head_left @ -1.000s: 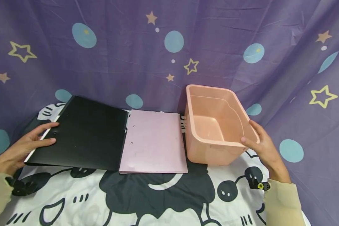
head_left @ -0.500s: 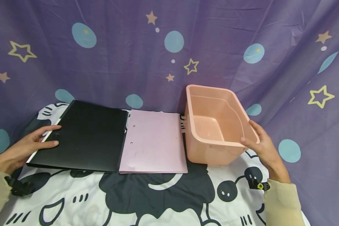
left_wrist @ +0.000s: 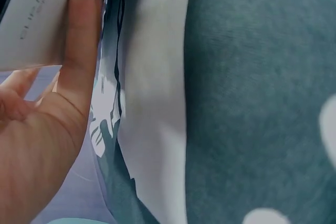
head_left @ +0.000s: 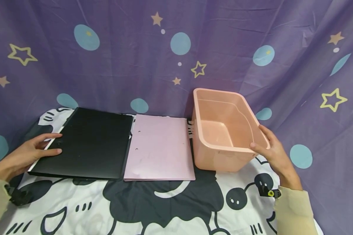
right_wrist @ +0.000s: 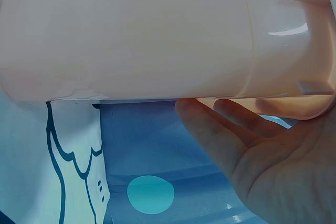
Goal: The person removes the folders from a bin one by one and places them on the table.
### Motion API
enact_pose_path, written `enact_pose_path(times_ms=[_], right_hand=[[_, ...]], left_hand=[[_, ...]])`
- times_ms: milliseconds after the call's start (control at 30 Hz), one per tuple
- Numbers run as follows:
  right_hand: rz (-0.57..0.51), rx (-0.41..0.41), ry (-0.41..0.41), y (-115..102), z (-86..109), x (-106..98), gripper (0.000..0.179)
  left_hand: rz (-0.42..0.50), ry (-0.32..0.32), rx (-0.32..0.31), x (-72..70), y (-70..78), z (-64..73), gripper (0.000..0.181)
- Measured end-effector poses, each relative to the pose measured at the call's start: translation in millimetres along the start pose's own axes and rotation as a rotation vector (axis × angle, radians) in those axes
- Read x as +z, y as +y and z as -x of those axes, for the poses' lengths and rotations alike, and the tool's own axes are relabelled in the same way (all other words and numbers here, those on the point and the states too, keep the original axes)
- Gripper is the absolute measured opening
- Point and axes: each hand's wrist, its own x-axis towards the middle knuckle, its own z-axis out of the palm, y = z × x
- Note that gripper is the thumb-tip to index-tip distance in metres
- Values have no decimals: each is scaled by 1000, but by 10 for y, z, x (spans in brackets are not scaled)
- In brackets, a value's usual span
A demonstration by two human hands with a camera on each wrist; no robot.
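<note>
My left hand (head_left: 27,156) grips the left spine edge of a black clip file (head_left: 88,145), thumb on top and fingers at the side. In the left wrist view a white spine label (left_wrist: 34,30) with printed letters shows by the fingers. The file lies nearly flat, its spine side slightly raised. Beside it on the right is a pink file (head_left: 160,148) with two small rivets, lying flat. My right hand (head_left: 276,155) holds the front right corner of a peach plastic bin (head_left: 217,160), thumb over the rim; in the right wrist view fingers press under its side.
A black and white patterned cloth (head_left: 141,209) covers the surface. Behind everything hangs a purple curtain (head_left: 129,58) with stars and blue dots, close to the backs of the files and bin. The bin's inside shows a bare floor (head_left: 216,132).
The raised spine side of the black clip file has come down toward the cloth, my left hand lowering slightly with it. My right hand and the bin have stayed in place.
</note>
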Motion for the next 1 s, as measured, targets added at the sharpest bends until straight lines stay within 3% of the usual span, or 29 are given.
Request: enact_pose_path(times_ms=[467,800,1000], right_hand=[[-1,-2,-2,2,-3,2,81],[8,-7,6,-5,-2,12,80],[3,-8,8,-2,2,14,80]], left_hand=[[-262,28,-65,-3,57,3,108],[-325,8,-79,-3,56,31,106],[-365,-12,-47,-1,92,28,100]])
